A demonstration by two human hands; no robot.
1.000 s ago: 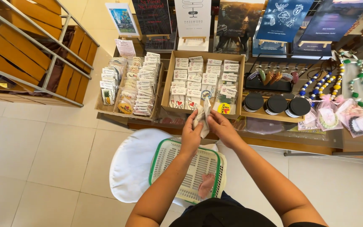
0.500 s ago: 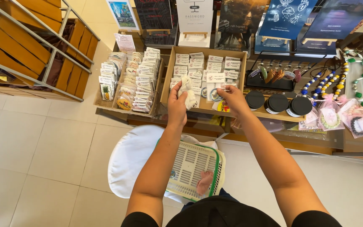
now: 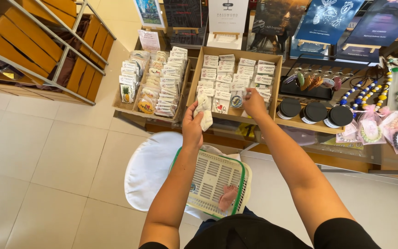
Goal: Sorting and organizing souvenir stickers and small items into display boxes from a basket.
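Your left hand (image 3: 193,127) pinches a small packet (image 3: 204,113); your right hand (image 3: 254,102) fingers close on another in the cardboard box (image 3: 194,78). Nudge carelessly and neighbouring rows could topple.

Basket (image 3: 208,177) lies on stool (image 3: 150,170), before box (image 3: 234,115) of packets (image 3: 229,78).

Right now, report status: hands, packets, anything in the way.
Left hand holds small pale packets. Right hand reaches into cardboard tray of packets. Basket below, nothing blocking.

Left hand (image 3: 193,127) gripping white packets (image 3: 204,112)
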